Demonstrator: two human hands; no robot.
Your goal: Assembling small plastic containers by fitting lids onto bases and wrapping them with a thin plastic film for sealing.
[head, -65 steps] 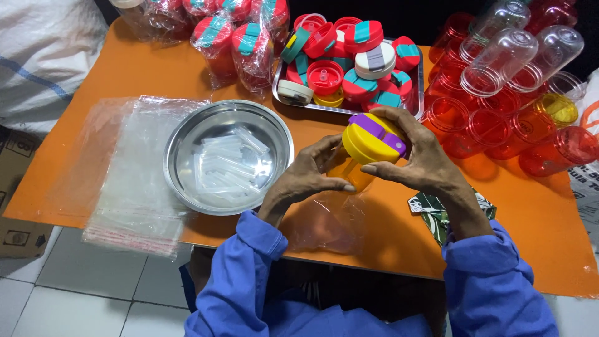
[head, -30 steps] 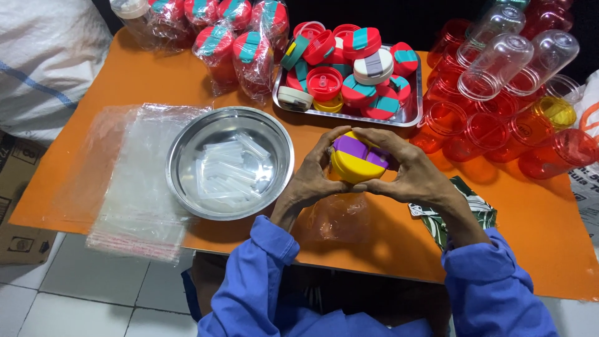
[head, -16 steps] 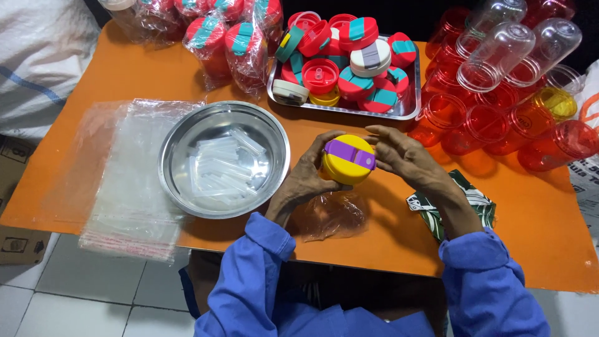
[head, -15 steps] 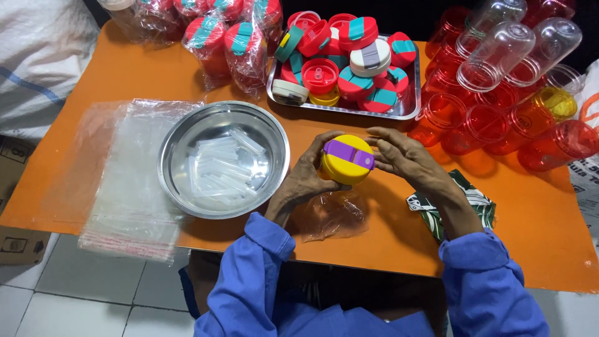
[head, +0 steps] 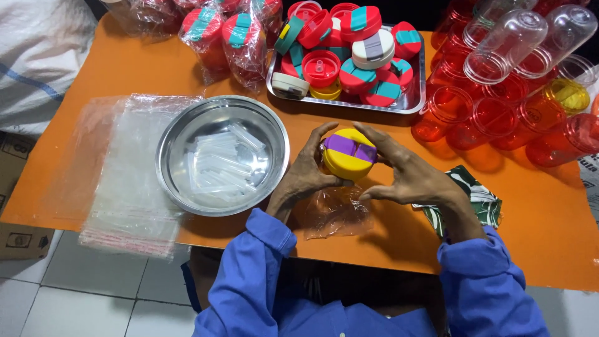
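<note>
Yellow plastic is showing between both hands: a round lid (head: 349, 154) with a purple band across its top is sitting on a clear cup whose body is mostly hidden under it and the fingers. The left hand (head: 304, 178) is cupping the lid's left edge, thumb arching over the upper rim, fingers curling below. The right hand (head: 409, 175) is pressing against the lid's right side, fingers spreading over its upper right edge and thumb lying low beside it. So the lid is being gripped from both sides, centred between the palms, just above the near edge of the orange table (head: 156, 75). A crumpled clear bag (head: 334, 212) is lying on the table directly under the hands, touching the left wrist area.

Just left of the left hand, a steel bowl (head: 181, 134) is holding a heap of clear plastic pieces. A stack of flat clear bags (head: 125, 187) is lying left of the bowl, overhanging the table edge. Behind the hands, a steel tray (head: 417, 93) is carrying many red, teal and white lids. Red cups (head: 493, 115) are lying on their sides to the right, well apart from the right hand. A green patterned cloth (head: 483, 203) is resting just beside the right wrist.
</note>
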